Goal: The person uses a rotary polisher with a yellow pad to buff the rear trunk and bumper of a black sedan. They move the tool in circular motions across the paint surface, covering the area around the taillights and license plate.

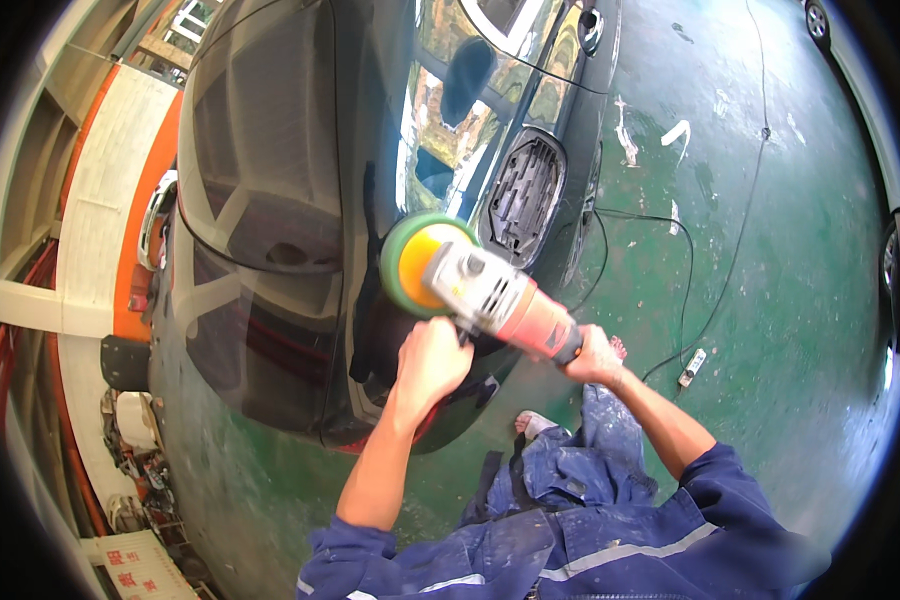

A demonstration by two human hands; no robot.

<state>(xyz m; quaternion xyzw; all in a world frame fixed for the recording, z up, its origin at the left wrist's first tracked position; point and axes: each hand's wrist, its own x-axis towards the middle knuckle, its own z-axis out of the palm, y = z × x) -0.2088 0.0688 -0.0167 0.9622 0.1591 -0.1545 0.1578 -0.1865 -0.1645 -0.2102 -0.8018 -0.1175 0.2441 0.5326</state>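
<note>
bright daylight | glare and reflections on black car body [270,200] | fisheye bending, dark vignette at rim | sharp centre

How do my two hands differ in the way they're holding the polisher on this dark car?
The left hand grips near the grey head of the orange and grey power polisher, close behind its green and yellow foam pad; the right hand holds the orange rear end, farther from the glossy black car. The left forearm is bare and raised; the right arm bends in from the side. Both hands are bare and closed on the tool.
</note>
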